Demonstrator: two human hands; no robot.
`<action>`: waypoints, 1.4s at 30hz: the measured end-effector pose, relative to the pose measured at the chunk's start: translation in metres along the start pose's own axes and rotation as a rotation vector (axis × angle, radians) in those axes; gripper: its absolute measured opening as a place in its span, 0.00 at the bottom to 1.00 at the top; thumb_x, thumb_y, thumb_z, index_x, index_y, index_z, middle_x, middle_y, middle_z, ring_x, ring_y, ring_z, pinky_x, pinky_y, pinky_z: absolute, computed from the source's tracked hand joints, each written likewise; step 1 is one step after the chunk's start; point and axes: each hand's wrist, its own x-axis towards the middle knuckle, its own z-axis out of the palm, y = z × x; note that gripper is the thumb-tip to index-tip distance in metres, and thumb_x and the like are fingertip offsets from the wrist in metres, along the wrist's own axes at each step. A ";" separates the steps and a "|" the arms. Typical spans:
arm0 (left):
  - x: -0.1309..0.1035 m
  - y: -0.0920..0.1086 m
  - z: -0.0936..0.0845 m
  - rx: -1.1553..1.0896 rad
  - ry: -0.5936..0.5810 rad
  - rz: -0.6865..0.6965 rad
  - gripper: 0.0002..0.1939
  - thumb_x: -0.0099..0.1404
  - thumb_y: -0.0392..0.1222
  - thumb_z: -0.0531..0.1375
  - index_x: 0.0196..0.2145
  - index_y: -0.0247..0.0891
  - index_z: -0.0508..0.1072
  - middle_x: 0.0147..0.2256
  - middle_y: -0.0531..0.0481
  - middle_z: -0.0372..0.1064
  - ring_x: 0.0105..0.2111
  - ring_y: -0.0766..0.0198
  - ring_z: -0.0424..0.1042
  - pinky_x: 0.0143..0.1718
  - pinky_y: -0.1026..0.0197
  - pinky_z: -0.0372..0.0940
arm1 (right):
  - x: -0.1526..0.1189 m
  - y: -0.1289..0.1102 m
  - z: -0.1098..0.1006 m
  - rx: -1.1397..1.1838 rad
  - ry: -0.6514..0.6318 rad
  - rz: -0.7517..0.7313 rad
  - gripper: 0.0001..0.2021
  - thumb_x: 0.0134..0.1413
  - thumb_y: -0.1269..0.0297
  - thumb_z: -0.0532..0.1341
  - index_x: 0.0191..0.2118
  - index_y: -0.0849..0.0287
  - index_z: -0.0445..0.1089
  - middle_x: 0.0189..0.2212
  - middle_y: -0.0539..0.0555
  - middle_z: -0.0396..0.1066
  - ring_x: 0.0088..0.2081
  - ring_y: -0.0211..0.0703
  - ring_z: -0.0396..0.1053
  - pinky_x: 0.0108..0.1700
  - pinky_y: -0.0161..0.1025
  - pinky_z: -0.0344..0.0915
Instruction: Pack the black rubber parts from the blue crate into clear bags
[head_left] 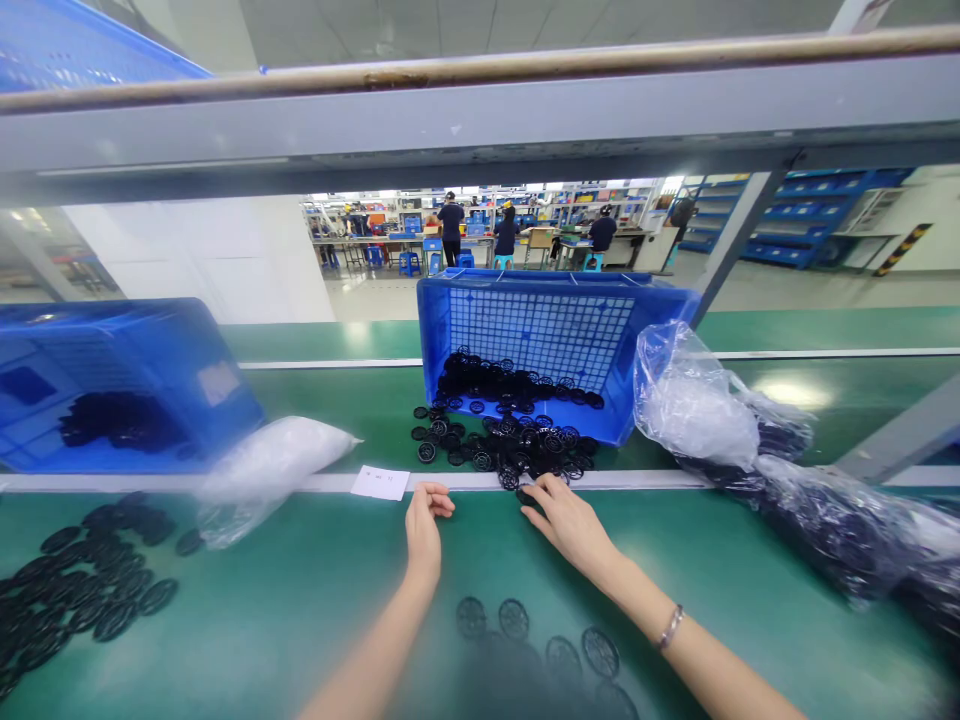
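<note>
My right hand (566,520) reaches to the near edge of a heap of black spoked wheels (517,440), its fingertips closed on one black wheel (523,496). The heap spills from a tipped blue crate (645,300) onto the green work surface (337,620). To the left, my left hand (425,525) hovers with fingers curled together, and nothing shows in them. Beside it lies a white paper label (381,482). Several more black wheels (514,619) lie on the green surface between my forearms, the nearest ones blurred.
At left, another tipped blue crate (217,350) holds black parts, with a white plastic bag (281,460) beside it and loose black wheels (97,580) in front. Clear bags (847,520) of dark parts line the right. A shelf beam (480,120) crosses overhead. People work far behind.
</note>
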 end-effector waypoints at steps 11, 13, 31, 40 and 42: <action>-0.010 0.006 0.008 0.104 -0.161 0.010 0.25 0.69 0.59 0.51 0.29 0.36 0.74 0.24 0.48 0.71 0.26 0.62 0.69 0.31 0.61 0.63 | -0.056 -0.046 -0.052 0.564 -0.338 0.083 0.15 0.69 0.62 0.49 0.39 0.52 0.73 0.37 0.51 0.72 0.37 0.42 0.70 0.42 0.38 0.66; -0.017 0.014 0.012 0.145 -0.343 0.007 0.23 0.69 0.57 0.53 0.31 0.36 0.76 0.26 0.46 0.75 0.29 0.59 0.72 0.36 0.58 0.66 | -0.054 -0.036 -0.055 0.564 -0.307 0.127 0.15 0.69 0.60 0.49 0.40 0.52 0.73 0.37 0.51 0.73 0.38 0.42 0.71 0.42 0.38 0.66; -0.061 0.057 0.025 0.434 -1.168 0.040 0.19 0.72 0.49 0.49 0.45 0.49 0.80 0.44 0.48 0.79 0.53 0.52 0.73 0.63 0.45 0.50 | 0.000 0.036 -0.022 0.178 0.064 0.273 0.07 0.63 0.61 0.54 0.42 0.55 0.67 0.36 0.52 0.68 0.31 0.42 0.69 0.33 0.39 0.65; -0.051 0.043 0.023 0.208 -0.974 -0.114 0.28 0.72 0.55 0.46 0.40 0.37 0.81 0.40 0.40 0.79 0.44 0.51 0.76 0.52 0.50 0.64 | -0.082 0.008 -0.044 0.177 -0.276 -0.293 0.14 0.71 0.66 0.48 0.47 0.53 0.70 0.48 0.56 0.73 0.45 0.46 0.70 0.48 0.45 0.66; -0.050 0.038 0.024 0.133 -0.939 -0.173 0.28 0.71 0.57 0.48 0.40 0.35 0.81 0.40 0.38 0.78 0.44 0.50 0.76 0.52 0.49 0.65 | -0.091 0.005 -0.055 0.221 -0.330 -0.281 0.14 0.71 0.65 0.48 0.49 0.52 0.70 0.48 0.56 0.73 0.46 0.46 0.69 0.49 0.45 0.66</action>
